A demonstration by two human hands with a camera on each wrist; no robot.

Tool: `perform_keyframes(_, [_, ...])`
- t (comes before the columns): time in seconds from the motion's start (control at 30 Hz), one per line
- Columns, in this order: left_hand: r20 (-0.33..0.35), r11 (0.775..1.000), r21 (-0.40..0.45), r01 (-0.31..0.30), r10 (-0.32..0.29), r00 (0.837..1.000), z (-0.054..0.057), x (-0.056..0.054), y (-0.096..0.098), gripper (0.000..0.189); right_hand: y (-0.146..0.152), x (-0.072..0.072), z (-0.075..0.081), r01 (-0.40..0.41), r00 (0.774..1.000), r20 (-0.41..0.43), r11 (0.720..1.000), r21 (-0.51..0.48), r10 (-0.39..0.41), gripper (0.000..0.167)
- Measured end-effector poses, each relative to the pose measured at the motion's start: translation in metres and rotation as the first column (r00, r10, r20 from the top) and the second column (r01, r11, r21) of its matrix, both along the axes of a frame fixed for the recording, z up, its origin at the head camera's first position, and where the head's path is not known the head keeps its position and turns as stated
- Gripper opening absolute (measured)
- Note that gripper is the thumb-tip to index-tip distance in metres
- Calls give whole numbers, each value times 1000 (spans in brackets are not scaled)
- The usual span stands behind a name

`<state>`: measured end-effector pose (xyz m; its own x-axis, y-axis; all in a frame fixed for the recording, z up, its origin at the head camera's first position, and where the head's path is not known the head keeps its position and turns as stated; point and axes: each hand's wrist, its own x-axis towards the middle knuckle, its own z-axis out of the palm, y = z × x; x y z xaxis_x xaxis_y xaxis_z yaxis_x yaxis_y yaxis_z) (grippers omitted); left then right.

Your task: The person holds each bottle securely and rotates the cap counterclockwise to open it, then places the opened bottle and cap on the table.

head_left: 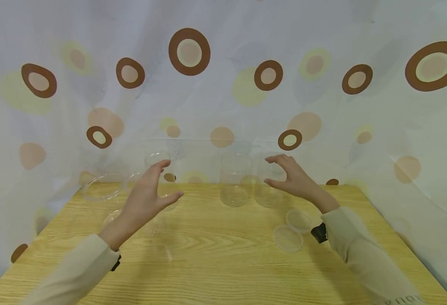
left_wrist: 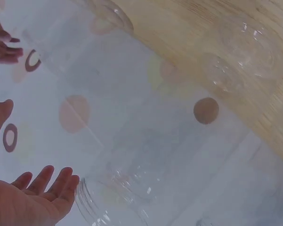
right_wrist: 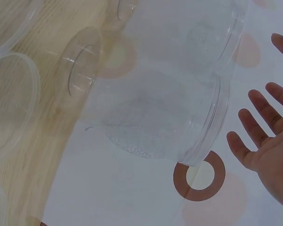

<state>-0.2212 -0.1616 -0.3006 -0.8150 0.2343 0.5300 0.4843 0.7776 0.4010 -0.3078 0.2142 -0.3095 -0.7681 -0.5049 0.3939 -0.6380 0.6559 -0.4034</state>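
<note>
My left hand is raised over the left side of the table, its thumb and fingers spread apart with nothing between them. Beside its fingertips in the left wrist view is the threaded rim of a clear jar. On the right, my right hand also has thumb and fingers apart, in front of or next to a clear jar. In the right wrist view its fingers are apart from that jar's rim. Another clear jar stands upright just to its left.
Two clear round lids lie overlapping on the wooden table, near the right wrist. Several more transparent containers stand at the left, one with a wide rim; their outlines are faint. A patterned curtain hangs behind the table.
</note>
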Motion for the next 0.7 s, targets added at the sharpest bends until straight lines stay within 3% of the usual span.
perform_keyframes(0.33, [68,999,-26,38,-36,997,-15,-14,39,79,-21,-15,5,21,1000,22,999,25,-21,58])
perform_keyframes(0.7, [217,997,64,45,-58,975,-40,-41,73,79,-34,-30,7,18,993,118,999,42,-23,63])
